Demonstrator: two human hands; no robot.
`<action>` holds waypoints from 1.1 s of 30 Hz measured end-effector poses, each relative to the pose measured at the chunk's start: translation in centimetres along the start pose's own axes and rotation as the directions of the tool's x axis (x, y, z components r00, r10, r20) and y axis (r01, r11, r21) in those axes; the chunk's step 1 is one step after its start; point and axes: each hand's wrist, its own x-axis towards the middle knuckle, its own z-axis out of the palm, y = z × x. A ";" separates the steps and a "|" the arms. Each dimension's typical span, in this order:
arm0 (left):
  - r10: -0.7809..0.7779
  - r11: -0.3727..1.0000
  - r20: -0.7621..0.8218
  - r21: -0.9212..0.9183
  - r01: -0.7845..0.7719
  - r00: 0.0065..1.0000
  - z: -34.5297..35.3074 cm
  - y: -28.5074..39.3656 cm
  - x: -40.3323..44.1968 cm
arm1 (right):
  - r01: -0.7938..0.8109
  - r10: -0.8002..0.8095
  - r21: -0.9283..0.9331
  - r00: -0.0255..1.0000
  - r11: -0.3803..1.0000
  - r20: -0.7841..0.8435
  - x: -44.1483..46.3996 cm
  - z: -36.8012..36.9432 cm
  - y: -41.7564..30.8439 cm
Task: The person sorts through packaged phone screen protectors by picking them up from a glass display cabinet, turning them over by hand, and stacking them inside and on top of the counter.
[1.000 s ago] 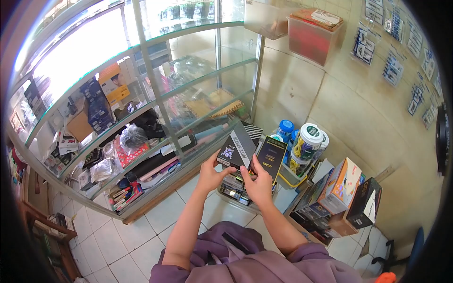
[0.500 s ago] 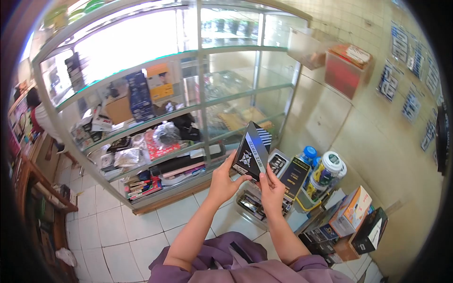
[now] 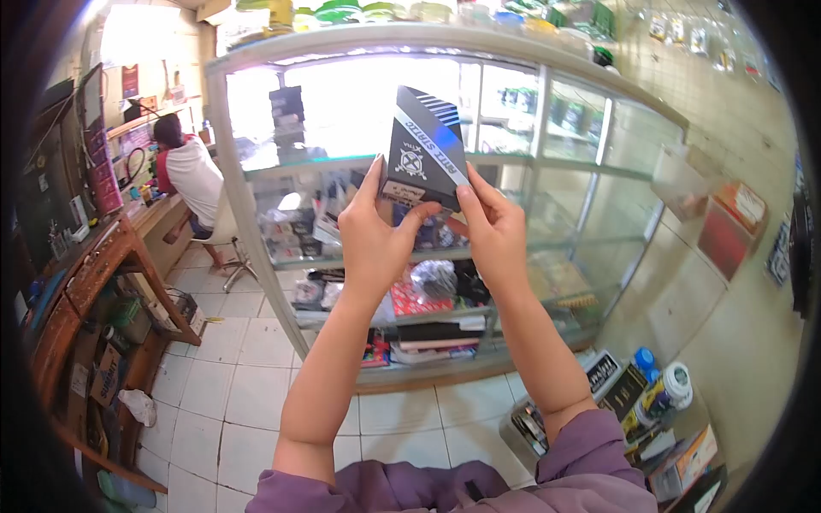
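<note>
Between my two hands I hold up a dark box (image 3: 425, 150) with a silver diagonal band, white stripes and a white emblem. My left hand (image 3: 377, 224) grips its lower left side, with the thumb at the bottom edge. My right hand (image 3: 491, 220) holds the lower right side, fingers closed along the edge. The box is tilted and stands in front of the glass display cabinet (image 3: 479, 39), whose shelves carry packets, boxes and a crumpled plastic bag (image 3: 434, 280).
A person (image 3: 195, 175) sits on a chair at a workbench on the left. A wooden shelf unit (image 3: 94, 278) stands nearer. At the lower right are a plastic bin (image 3: 516, 434), a jar (image 3: 676, 386) and several boxes. A red container (image 3: 727, 235) is at the right wall.
My hands have raised the box from low near the bin to in front of the cabinet's upper shelves. The view has turned up and left, bringing the seated person further in.
</note>
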 end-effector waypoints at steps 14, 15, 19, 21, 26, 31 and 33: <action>-0.297 0.919 -0.070 0.250 0.305 0.952 -6.7 -15.7 16.3 | -0.219 0.360 -0.510 0.912 0.832 0.196 22.8 13.7 10.6; -0.297 0.919 -0.074 0.250 0.306 0.952 -7.0 -16.1 16.9 | -0.217 0.360 -0.511 0.911 0.832 0.199 23.5 14.0 11.0; -0.403 0.842 -0.040 0.377 0.387 0.914 -7.6 -18.3 18.5 | -0.290 0.467 -0.553 0.860 0.781 0.207 25.6 15.5 12.7; -0.420 0.800 0.047 0.490 0.346 0.906 -8.0 -19.7 19.1 | -0.235 0.453 -0.611 0.861 0.756 0.230 26.9 15.9 14.4; -0.595 0.604 0.034 0.678 0.419 0.803 -8.9 -23.1 20.7 | 0.008 0.318 -0.657 0.871 0.754 0.375 27.8 16.5 18.4; -0.602 0.565 0.151 0.775 0.283 0.784 -10.9 -25.7 22.0 | 0.393 0.163 -0.571 0.704 0.721 0.691 28.4 16.4 18.7; -0.546 0.589 0.133 0.763 0.267 0.827 -10.8 -24.5 21.5 | 0.355 0.226 -0.597 0.693 0.719 0.685 28.9 16.0 19.3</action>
